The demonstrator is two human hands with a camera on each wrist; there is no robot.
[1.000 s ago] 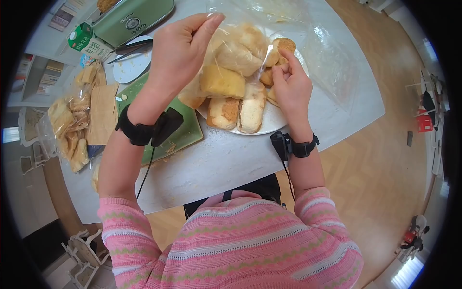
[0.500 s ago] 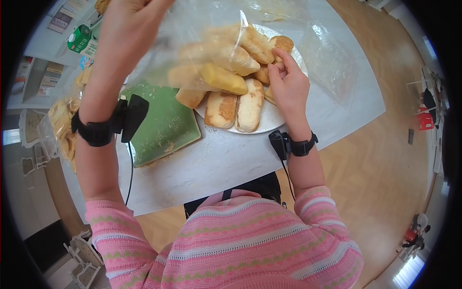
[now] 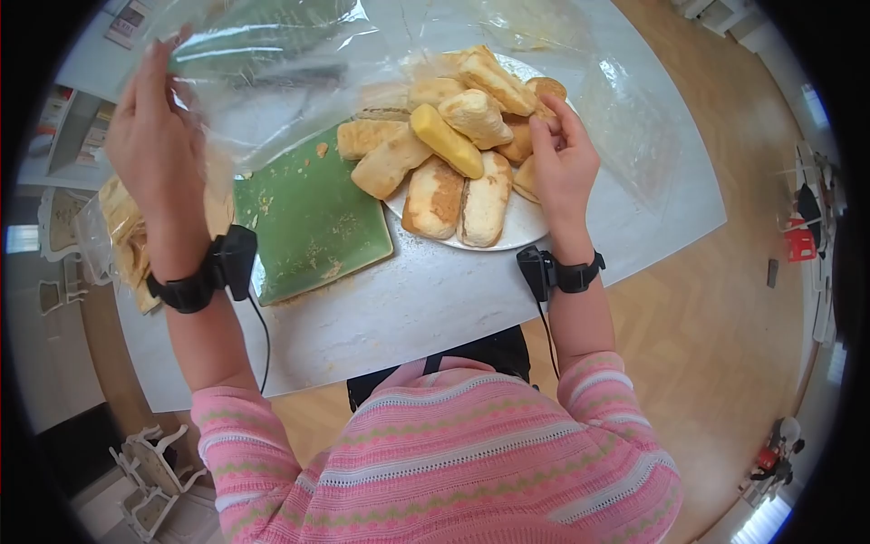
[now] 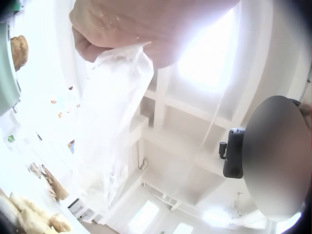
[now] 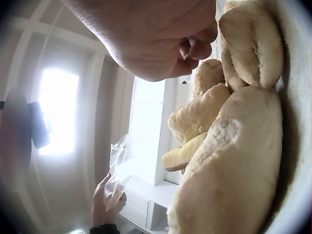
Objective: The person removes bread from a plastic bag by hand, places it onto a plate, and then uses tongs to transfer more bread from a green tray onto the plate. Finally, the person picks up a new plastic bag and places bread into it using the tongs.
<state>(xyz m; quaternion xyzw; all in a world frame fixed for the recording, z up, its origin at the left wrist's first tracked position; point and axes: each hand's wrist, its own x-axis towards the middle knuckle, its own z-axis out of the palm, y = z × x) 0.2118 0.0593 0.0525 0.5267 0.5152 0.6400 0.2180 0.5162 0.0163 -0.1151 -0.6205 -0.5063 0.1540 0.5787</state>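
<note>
Raised at the upper left, my left hand [image 3: 163, 145] grips a clear plastic bag [image 3: 281, 86]; in the left wrist view the bag [image 4: 117, 83] hangs from that hand [image 4: 131, 24]. Bread pieces lie piled on a white plate [image 3: 521, 238], a yellow piece [image 3: 446, 140] on top. A few, such as a pale one [image 3: 390, 163], reach over the plate's left side. My right hand [image 3: 566, 177] stays at the plate's right side, thumb and forefinger close beside the bread. The right wrist view shows its fingers [image 5: 197, 48] curled; whether they pinch anything is unclear.
A green square plate [image 3: 313, 227] with crumbs sits left of the bread. Bagged bread [image 3: 127, 231] lies at the table's left edge. Flat clear plastic [image 3: 625, 136] rests right of the white plate. The table's front edge faces the person.
My left hand moved left, drawing the bag off the bread, then lowered slightly. Bread that was inside the bag now lies uncovered on the pile. My right hand barely moved.
</note>
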